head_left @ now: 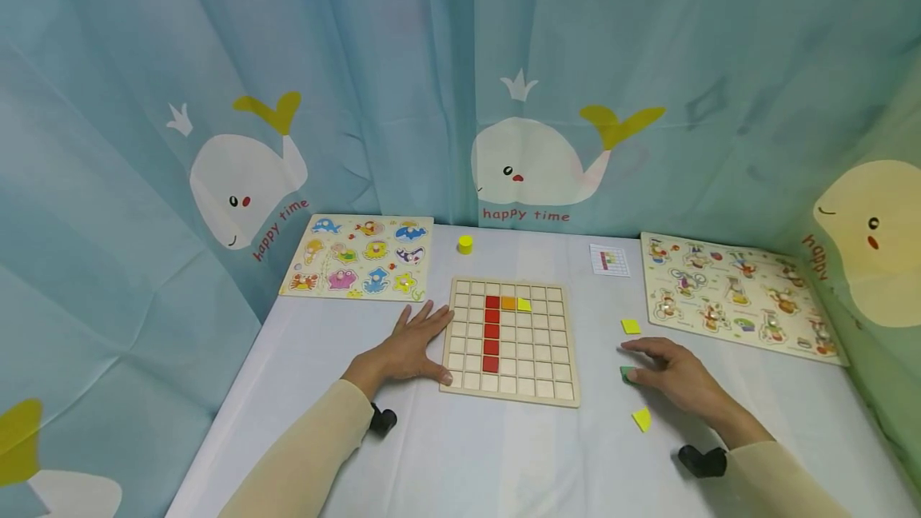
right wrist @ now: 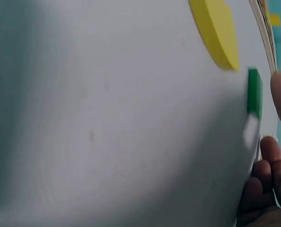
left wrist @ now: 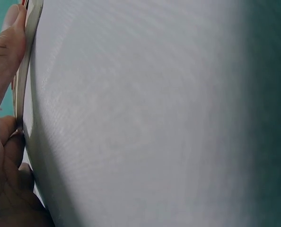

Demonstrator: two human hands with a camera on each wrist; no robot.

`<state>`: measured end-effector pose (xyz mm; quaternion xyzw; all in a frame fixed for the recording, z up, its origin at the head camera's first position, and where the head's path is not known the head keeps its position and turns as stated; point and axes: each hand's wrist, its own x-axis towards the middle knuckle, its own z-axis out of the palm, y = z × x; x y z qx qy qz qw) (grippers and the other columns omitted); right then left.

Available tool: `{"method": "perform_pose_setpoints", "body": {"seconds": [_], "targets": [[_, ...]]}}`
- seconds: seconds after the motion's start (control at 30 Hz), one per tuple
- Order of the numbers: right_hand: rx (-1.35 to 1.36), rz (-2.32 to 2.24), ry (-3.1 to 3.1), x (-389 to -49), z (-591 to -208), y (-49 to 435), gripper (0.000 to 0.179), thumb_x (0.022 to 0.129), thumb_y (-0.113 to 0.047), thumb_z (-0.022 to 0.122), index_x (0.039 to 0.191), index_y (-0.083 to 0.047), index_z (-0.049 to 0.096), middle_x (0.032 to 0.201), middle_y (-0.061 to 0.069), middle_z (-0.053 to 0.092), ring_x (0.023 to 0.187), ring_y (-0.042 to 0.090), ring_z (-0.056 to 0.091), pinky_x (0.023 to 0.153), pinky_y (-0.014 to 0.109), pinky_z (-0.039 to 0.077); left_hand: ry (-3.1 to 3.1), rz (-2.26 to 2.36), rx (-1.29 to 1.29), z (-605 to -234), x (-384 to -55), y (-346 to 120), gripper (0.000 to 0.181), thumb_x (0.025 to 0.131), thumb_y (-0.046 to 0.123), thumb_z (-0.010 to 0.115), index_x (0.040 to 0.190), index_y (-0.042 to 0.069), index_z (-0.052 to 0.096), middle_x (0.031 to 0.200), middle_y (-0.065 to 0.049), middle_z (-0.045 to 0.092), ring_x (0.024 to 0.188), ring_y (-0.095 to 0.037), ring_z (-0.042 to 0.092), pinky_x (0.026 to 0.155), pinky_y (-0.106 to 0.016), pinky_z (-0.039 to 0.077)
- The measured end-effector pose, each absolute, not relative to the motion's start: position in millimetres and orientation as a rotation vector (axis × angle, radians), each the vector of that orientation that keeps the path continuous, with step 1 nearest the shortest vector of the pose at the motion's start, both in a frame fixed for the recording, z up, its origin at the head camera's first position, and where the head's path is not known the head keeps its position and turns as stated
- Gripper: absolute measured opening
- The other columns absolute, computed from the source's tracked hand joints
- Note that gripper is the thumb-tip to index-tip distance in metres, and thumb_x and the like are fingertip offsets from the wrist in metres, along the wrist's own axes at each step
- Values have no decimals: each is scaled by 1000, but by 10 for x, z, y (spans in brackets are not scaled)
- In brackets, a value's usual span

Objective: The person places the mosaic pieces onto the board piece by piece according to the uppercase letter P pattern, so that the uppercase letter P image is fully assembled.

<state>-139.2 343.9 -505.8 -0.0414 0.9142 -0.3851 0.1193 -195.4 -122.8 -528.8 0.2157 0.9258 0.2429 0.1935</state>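
A wooden grid board [head_left: 572,342] lies flat in the middle of the table, holding a column of red tiles [head_left: 492,332], with an orange tile [head_left: 508,304] and a yellow tile [head_left: 524,305] beside the topmost one. Spread along the board's left edge, my left hand [head_left: 412,346] touches it with fingers and thumb. My right hand [head_left: 676,378] hovers over a green tile [right wrist: 255,92], its thumb close above it. A yellow square tile [head_left: 630,326] lies beyond that hand, and a yellow piece with one curved side [head_left: 642,420] lies nearer. The board hides part of the left fingers in the left wrist view.
A sea-animal puzzle board [head_left: 360,256] stands back left, and another picture puzzle board [head_left: 730,294] back right. Between them are a yellow cylinder [head_left: 465,245] and a small printed card [head_left: 610,260] with a coloured grid. Whale-patterned curtains [head_left: 403,62] enclose the table.
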Motion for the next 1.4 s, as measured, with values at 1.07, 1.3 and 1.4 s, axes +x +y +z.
{"method": "perform_pose_setpoints", "body": {"seconds": [1.07, 1.3, 1.4], "targets": [[-97, -976, 2863, -1361, -5213, 3432, 29, 89, -11, 81, 116, -2, 76, 130, 24, 58, 124, 49, 46, 105, 69, 38, 2586, 700, 618, -5285, -1911, -1245, 120, 76, 58, 89, 170, 19, 24, 177, 4, 17, 166, -22, 0, 134, -49, -11], [-86, -938, 2891, -1381, -5194, 3417, 29, 91, -13, 80, 117, -3, 76, 131, 26, 62, 124, 50, 51, 104, 69, 42, 2593, 708, 632, -5288, -1921, -1242, 119, 77, 57, 89, 170, 19, 24, 177, 4, 17, 166, -22, -1, 134, -49, -11], [-50, -965, 2872, -1395, -5151, 3425, 33, 94, -16, 78, 123, -1, 73, 133, 27, 65, 125, 51, 55, 103, 67, 46, 2595, 702, 631, -5291, -1929, -1241, 120, 77, 57, 89, 170, 19, 24, 177, 5, 17, 166, -21, -1, 134, -49, -11]]}}
